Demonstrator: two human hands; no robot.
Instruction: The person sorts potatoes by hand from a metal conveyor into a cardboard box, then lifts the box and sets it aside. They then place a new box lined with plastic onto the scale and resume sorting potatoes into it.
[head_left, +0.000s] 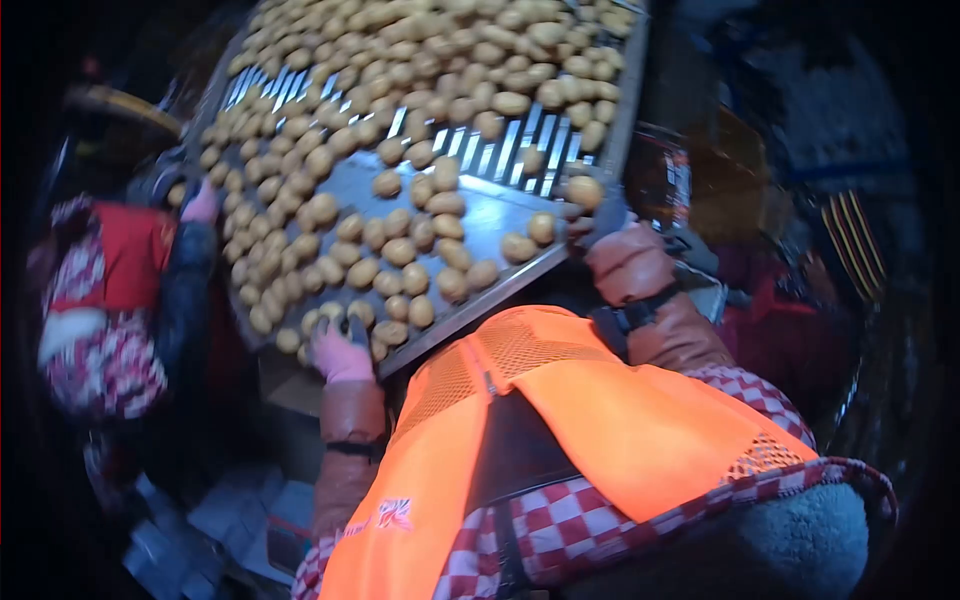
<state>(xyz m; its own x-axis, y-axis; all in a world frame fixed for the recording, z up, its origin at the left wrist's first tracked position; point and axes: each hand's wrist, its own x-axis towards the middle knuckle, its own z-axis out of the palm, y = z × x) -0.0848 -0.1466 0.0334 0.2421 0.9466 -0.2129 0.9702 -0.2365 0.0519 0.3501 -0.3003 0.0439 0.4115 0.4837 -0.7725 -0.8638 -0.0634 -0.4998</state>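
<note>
A sorting table (490,215) heaped with potatoes (400,250) lies before me. My left hand (343,350), in a pink glove with dark fingers, is at the table's near left edge. Its fingers are apart and touch potatoes there; some fingertips are hidden among them. At the right rim, my right hand (600,222), in a dark grey glove, has its fingers curled round a single potato (584,192), raised near the side wall. Two loose potatoes lie on the bare metal just left of that hand.
Metal bars (520,150) cross the table farther up, partly covered with potatoes. To the left stands a co-worker (110,290) in red and checked clothes, with a pink-cuffed hand (200,203) at the table's edge. A brown box (725,185) is at the right.
</note>
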